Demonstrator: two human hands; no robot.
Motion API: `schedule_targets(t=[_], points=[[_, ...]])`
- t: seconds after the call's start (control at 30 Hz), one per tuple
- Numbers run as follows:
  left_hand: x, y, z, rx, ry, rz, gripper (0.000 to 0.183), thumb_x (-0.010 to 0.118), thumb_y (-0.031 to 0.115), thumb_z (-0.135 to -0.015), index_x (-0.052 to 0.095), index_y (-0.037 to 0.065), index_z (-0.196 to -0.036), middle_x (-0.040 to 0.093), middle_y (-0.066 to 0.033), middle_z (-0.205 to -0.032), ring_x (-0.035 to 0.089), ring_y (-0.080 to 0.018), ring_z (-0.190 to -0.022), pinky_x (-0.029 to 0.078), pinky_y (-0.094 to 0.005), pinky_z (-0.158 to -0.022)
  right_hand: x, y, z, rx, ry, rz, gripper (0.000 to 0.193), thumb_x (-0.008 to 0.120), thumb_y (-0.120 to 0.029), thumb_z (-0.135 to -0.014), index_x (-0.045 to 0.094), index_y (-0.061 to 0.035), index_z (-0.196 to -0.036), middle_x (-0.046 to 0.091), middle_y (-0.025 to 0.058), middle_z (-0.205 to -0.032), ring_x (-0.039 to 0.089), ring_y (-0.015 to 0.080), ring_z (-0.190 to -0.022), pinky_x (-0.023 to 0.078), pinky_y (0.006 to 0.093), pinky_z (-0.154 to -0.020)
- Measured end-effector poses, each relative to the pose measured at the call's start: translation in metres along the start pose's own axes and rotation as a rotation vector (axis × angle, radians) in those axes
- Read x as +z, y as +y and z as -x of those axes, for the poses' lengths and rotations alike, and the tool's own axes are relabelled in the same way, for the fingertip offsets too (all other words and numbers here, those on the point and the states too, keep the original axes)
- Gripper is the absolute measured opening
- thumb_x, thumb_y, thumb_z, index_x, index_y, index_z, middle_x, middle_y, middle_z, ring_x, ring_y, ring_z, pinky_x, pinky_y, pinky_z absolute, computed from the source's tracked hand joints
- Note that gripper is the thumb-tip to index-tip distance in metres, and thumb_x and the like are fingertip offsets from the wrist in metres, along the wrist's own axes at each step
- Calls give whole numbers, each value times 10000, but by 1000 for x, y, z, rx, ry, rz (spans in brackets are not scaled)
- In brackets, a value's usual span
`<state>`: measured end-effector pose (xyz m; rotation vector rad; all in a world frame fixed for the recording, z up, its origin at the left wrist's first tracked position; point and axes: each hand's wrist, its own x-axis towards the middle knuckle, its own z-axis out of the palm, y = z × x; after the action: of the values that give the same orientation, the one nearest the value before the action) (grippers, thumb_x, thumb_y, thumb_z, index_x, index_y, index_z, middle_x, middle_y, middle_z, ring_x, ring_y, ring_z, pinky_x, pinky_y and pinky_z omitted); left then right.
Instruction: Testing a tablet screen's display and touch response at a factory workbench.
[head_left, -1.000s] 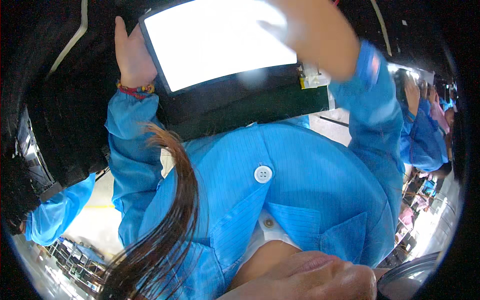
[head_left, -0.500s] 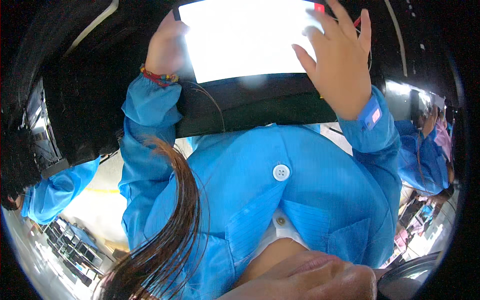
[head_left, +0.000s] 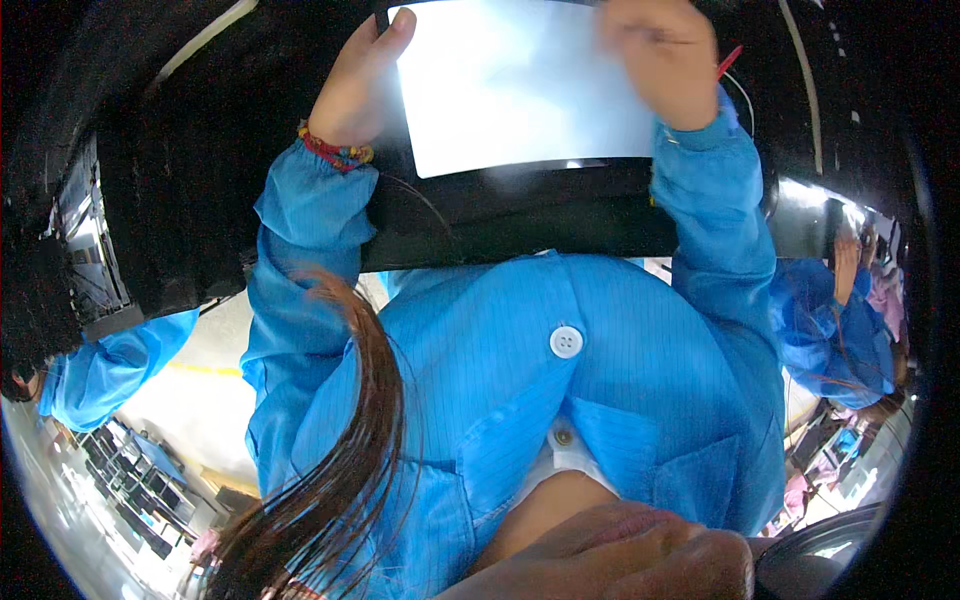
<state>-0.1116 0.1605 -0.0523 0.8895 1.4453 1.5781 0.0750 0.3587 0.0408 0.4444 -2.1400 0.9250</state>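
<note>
A glowing white rectangular panel point(head_left: 520, 100) with a thin dark border lies in front of me, its far edge cut off by the top of the picture. At its left edge, my left hand point(head_left: 355, 85) is closed round the border near the far corner, thumb on the front and the other fingers hidden. Over the panel's far right part is my right hand point(head_left: 665, 60), its fingers curled and smeared by motion. Whether anything is between those fingers cannot be made out.
The panel rests over a dark work surface point(head_left: 540, 220). A thin red piece point(head_left: 730, 62) and a pale cable point(head_left: 745, 95) show right of my right hand. Other people in blue sleeves sit at my left point(head_left: 120, 365) and right point(head_left: 830, 330).
My right hand has gone from spread fingers to curled ones and moved farther away, toward the panel's far edge. The panel and my left hand have shifted slightly right and nearer.
</note>
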Motion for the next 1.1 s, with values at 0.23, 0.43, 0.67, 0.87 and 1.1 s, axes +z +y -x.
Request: schedule_targets(t=[0.23,0.43,0.67,0.87,1.1], points=[[31,16,-3,-175,235,166,600,211,493,-968,516,42,-1219,576,-143,-1170,538,-264,-1118,423,-379,-961,-49,36,74,561,847,-984,91,508,44,-769,542,-35,-800,562,73,-895,517,233,-905,420,334,-776],[31,22,0,-237,250,310,607,159,473,-978,514,56,-1240,581,-125,-1180,560,-244,-1082,435,-352,-942,-112,64,110,433,781,-1706,224,500,81,-682,591,-119,-726,544,19,-802,487,232,-891,364,422,-833],[25,30,2,-332,440,229,615,295,513,-951,520,3,-1209,592,-146,-1152,578,-238,-1044,475,-364,-876,-84,31,80,495,807,-1504,212,496,125,-652,564,-76,-648,568,31,-829,498,196,-857,413,308,-741],[15,19,-4,-335,447,294,585,367,496,-943,457,1,-1241,580,-131,-1161,573,-245,-1040,459,-407,-896,-77,32,80,496,835,-1413,220,484,118,-642,574,-82,-650,569,25,-837,491,185,-840,418,301,-713],[-14,-11,-10,-161,405,429,402,368,340,-959,488,51,-1212,591,-127,-1150,559,-253,-1038,393,-380,-967,-70,19,71,550,732,-1272,167,497,76,-651,565,-72,-686,555,33,-835,483,202,-833,415,313,-697]])
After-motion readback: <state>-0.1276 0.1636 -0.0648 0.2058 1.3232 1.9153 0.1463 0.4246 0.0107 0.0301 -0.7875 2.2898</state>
